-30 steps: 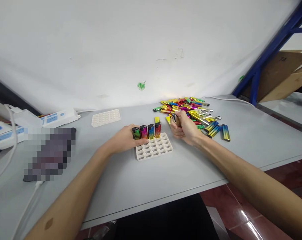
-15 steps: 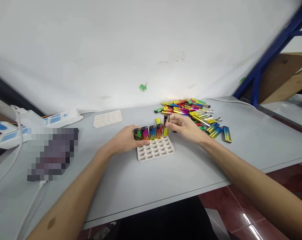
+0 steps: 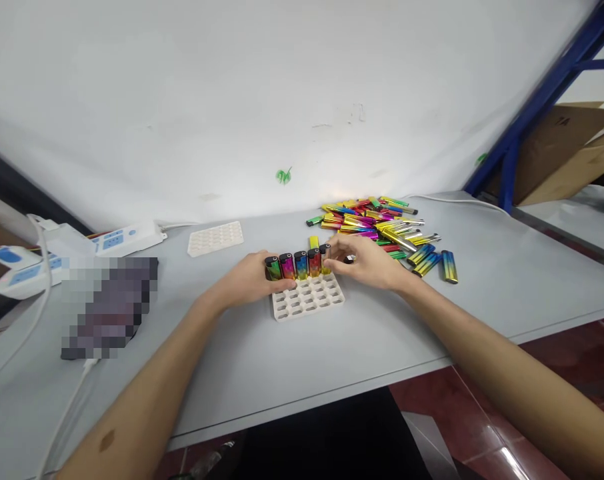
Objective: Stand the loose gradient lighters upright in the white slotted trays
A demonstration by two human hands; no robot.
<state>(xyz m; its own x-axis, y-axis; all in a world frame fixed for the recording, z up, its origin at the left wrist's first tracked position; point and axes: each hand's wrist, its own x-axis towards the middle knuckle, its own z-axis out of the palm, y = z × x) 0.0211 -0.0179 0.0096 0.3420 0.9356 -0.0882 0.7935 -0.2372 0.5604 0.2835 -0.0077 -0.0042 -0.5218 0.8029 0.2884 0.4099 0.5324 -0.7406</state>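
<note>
Five lighters (image 3: 301,265) stand in the tray (image 3: 309,301), back row; loose lighters (image 3: 399,240) lie behind right; power strips (image 3: 115,243) left.

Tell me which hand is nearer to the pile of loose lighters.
Right. The right hand is just in front of the pile of lighters; the left hand is farther away, to its left, at the left end of the white tray.

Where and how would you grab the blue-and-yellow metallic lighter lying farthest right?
Probably pinch that lighter across its middle, by its long edges, from above right: it lies flat, with the heap of multicoloured lighters on its left.
</note>
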